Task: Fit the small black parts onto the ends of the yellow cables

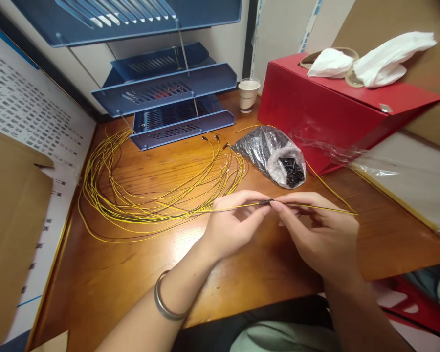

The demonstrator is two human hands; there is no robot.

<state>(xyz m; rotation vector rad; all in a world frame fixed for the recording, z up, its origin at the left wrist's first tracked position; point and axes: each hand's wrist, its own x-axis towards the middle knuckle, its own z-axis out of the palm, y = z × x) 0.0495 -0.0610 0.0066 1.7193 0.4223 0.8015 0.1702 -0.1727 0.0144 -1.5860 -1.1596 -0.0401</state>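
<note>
My left hand (234, 220) pinches a small black connector (265, 202) between thumb and forefinger. From the other side my right hand (315, 220) pinches the same connector, fingertips nearly meeting the left ones. A thin yellow-and-black wire (337, 211) runs through both hands and doubles back past my right hand. Left of the hands, a loose coil of yellow and black wires (95, 195) lies on the wooden table (139, 274); a few ends carry black tips. Beyond my fingers sits an open clear plastic bag (256, 149) full of small black parts (292, 171).
A blue tiered tray rack (168, 90) stands at the back. Beside it is a paper cup (248, 95). A red box (315, 102) with white tissues (392, 61) stands at the back right. Cardboard (14, 234) and a printed panel (29, 93) border the left side.
</note>
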